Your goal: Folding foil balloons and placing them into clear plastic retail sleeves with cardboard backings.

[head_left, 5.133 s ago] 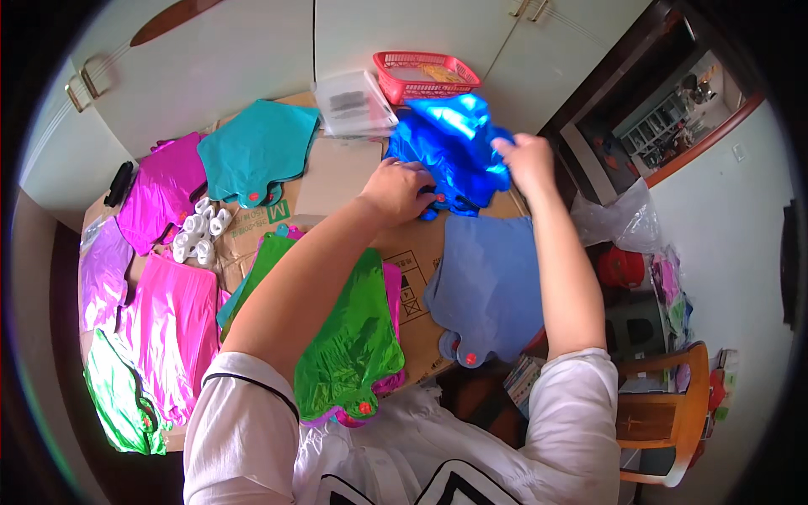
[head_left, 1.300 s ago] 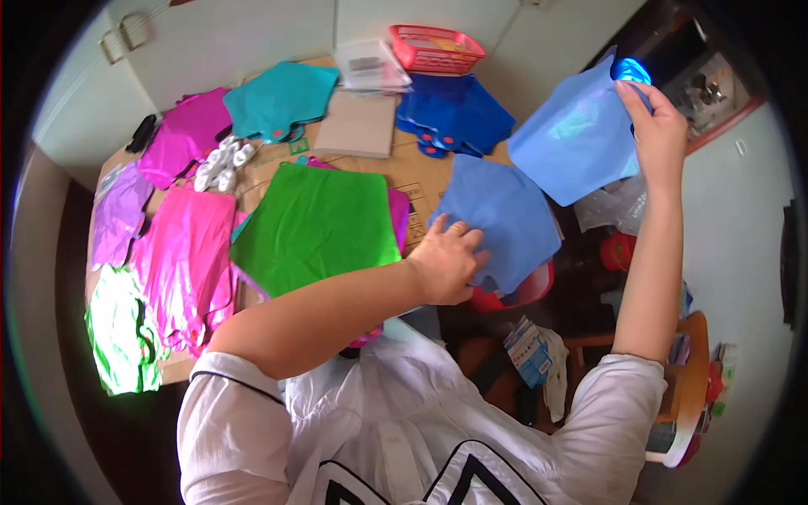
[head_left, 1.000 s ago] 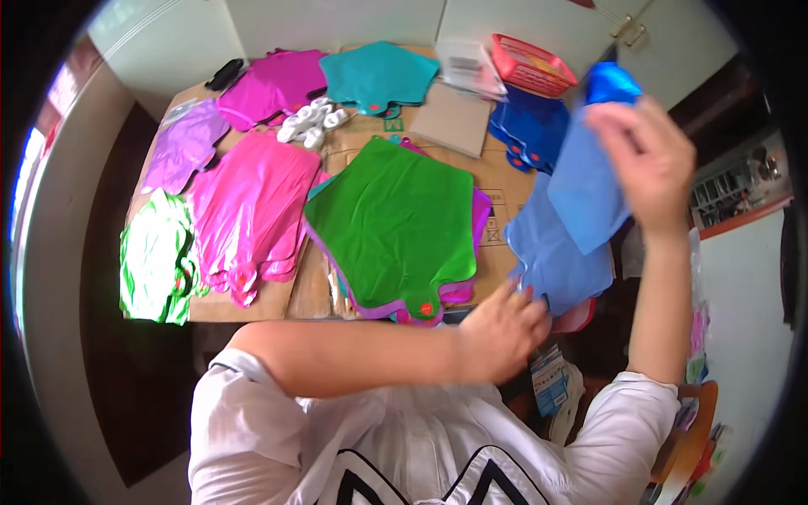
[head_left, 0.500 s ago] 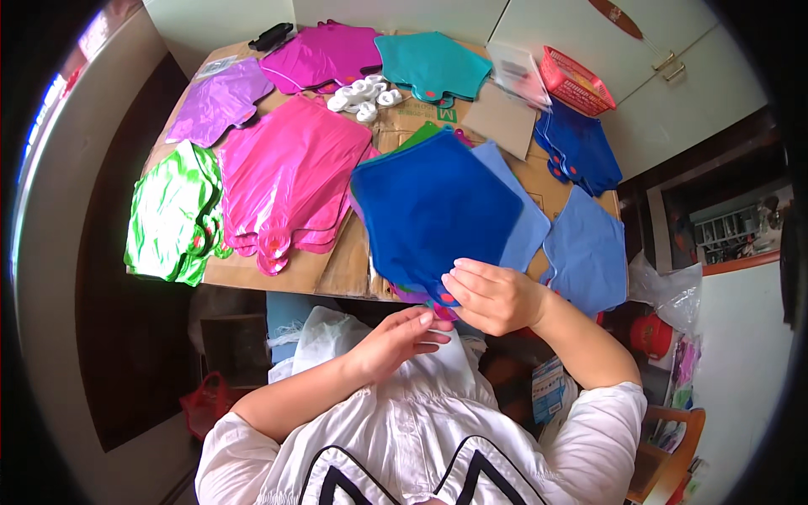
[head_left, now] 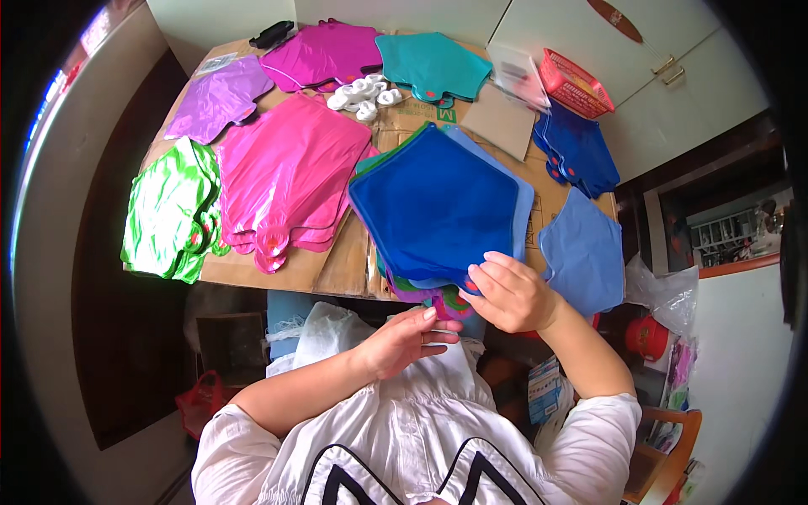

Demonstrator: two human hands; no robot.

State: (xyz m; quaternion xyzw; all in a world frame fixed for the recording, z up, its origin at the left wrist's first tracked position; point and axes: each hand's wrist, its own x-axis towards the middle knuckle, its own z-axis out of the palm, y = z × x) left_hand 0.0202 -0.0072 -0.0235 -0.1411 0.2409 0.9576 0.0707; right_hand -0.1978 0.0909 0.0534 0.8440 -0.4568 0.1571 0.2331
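A dark blue flat foil balloon [head_left: 438, 206], five-sided, lies over a light blue one and others whose green and purple edges peek out. By its near corner, at a tab with a red dot, my right hand [head_left: 513, 295] pinches it between thumb and fingers. My left hand [head_left: 408, 341] is just below, fingers stretched and apart, thumb tip close to the magenta and green tabs [head_left: 446, 307] hanging over the table's front edge. Whether that thumb touches them is unclear.
Around the cardboard-covered table [head_left: 337, 269] lie pink balloons [head_left: 286, 172], green-and-white ones [head_left: 168, 210], purple [head_left: 219, 99], magenta [head_left: 324, 55], teal [head_left: 433, 63], blue [head_left: 581, 151] and light blue [head_left: 582, 252]. White rolls [head_left: 364, 97] and a red basket [head_left: 575, 82] stand at the back.
The dark blue balloon has turned and settled more squarely over the pile, covering more of the light blue one. My right hand moved slightly right with its tab; more lower tabs show.
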